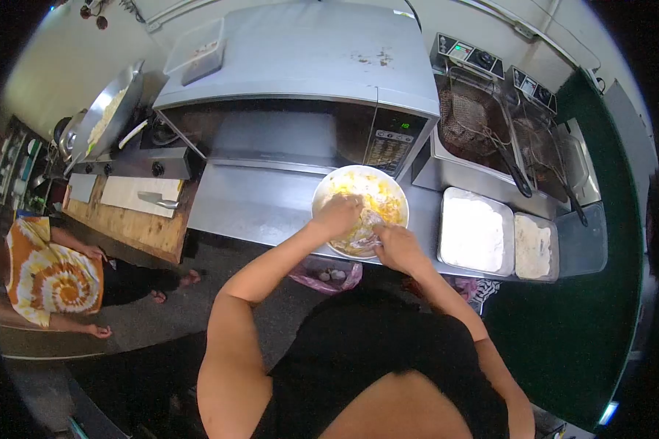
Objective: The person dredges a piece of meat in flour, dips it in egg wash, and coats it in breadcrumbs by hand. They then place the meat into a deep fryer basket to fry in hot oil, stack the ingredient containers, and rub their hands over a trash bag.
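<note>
A round white bowl (318, 192) stands on the steel counter in front of the microwave, holding white flour and a yellow, egg-like wet mix (389, 207). Both of my hands are inside it. My left hand (338, 214) reaches in from the left with its fingers curled down, their tips hidden. At the bowl's right front, my right hand (400, 247) has thumb and fingers closed on the edge of a pale, flour-coated piece (368, 223), perhaps meat. This piece lies between my two hands.
A large microwave (300, 55) stands behind the bowl. To the right are deep fryers (476, 117), a tray of white powder (474, 230) and a smaller tub (536, 247). Left are a wok (113, 110), a knife (157, 199) on a board and a person (58, 274).
</note>
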Tool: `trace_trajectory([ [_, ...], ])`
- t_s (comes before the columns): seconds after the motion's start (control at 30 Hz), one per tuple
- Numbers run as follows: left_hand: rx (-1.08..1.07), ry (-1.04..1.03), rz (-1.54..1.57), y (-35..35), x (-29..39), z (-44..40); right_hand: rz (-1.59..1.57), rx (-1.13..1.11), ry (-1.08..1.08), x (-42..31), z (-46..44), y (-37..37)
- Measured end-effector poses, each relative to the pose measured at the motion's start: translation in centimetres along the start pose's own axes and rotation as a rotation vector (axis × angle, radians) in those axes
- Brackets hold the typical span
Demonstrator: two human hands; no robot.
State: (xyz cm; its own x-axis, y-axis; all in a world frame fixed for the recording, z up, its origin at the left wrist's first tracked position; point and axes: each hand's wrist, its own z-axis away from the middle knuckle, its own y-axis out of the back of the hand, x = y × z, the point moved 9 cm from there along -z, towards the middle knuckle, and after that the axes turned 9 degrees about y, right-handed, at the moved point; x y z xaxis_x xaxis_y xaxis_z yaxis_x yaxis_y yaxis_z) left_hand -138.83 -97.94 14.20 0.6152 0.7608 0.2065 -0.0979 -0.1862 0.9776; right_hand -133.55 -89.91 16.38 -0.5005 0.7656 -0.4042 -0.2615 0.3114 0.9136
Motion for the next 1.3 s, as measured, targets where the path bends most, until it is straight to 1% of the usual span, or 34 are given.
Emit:
trace_trajectory([
  [0.07, -0.178, -0.045, 0.009, -2.7, 1.3, 0.4, -0.007, 0.018, 0.006, -0.2, 0.2, 0.3],
  [0.1, -0.266, -0.07, 0.012, -2.8, 2.1, 0.5, -0.011, 0.029, 0.01, -0.3, 0.2, 0.5],
  [0.2, -0.49, 0.041, 0.37, -2.1, 2.8, 0.4, -0.021, 0.05, 0.008, -0.2, 0.3, 0.5],
  [0.27, -0.173, -0.134, 0.287, -2.3, 2.7, 0.1, -0.027, 0.064, 0.01, -0.2, 0.2, 0.4],
  [0.3, -0.014, -0.22, 0.249, -0.9, 3.3, 0.4, -0.032, 0.07, 0.015, -0.1, 0.3, 0.3],
  [0.4, -0.352, -0.035, 0.35, -2.8, 2.8, 0.5, -0.017, 0.028, -0.029, 0.2, 0.1, 0.5],
  [0.5, -0.64, -0.016, 0.588, -1.0, 2.0, 1.2, -0.029, -0.049, -0.056, 0.7, -0.2, -0.2],
  [0.53, -0.526, -0.003, 0.63, 0.1, 0.9, 1.2, -0.039, -0.072, -0.059, 1.0, -0.3, -0.4],
  [0.6, -0.305, 0.015, 0.701, 2.2, -1.0, 1.6, -0.055, -0.046, -0.044, 1.2, -0.5, 0.2],
  [0.63, -0.228, 0.012, 0.52, 4.1, -0.5, 1.8, -0.062, -0.034, -0.039, 1.2, -0.5, 0.6],
  [0.73, -0.485, 0.111, 0.328, 3.0, -0.1, 3.0, -0.049, 0.136, 0.028, 0.5, -0.8, 3.1],
  [0.83, -0.31, 0.228, 0.241, 3.0, -0.5, 2.9, -0.061, 0.312, 0.068, 0.7, -1.1, 5.0],
  [0.93, -0.097, 0.211, 0.185, 2.8, -1.7, 2.5, -0.059, 0.264, 0.026, 1.0, -1.6, 6.4],
  [1.03, -0.086, 0.248, 0.402, 3.6, -3.9, 1.8, -0.069, 0.255, -0.032, 1.7, -2.0, 8.0],
  [1.13, -0.08, 0.329, 0.548, 4.9, -5.0, 1.4, -0.101, 0.397, 0.049, 1.3, -1.8, 10.9],
  [1.17, -0.1, 0.317, 0.642, 4.2, -5.7, 1.2, -0.11, 0.44, 0.083, 1.2, -1.8, 11.6],
  [1.27, -0.132, 0.346, 0.766, 3.5, -6.6, 0.5, -0.107, 0.373, 0.057, 1.2, -2.4, 12.4],
  [1.3, -0.102, 0.311, 0.731, 3.8, -6.2, 0.4, -0.117, 0.374, 0.061, 1.2, -2.6, 12.5],
])
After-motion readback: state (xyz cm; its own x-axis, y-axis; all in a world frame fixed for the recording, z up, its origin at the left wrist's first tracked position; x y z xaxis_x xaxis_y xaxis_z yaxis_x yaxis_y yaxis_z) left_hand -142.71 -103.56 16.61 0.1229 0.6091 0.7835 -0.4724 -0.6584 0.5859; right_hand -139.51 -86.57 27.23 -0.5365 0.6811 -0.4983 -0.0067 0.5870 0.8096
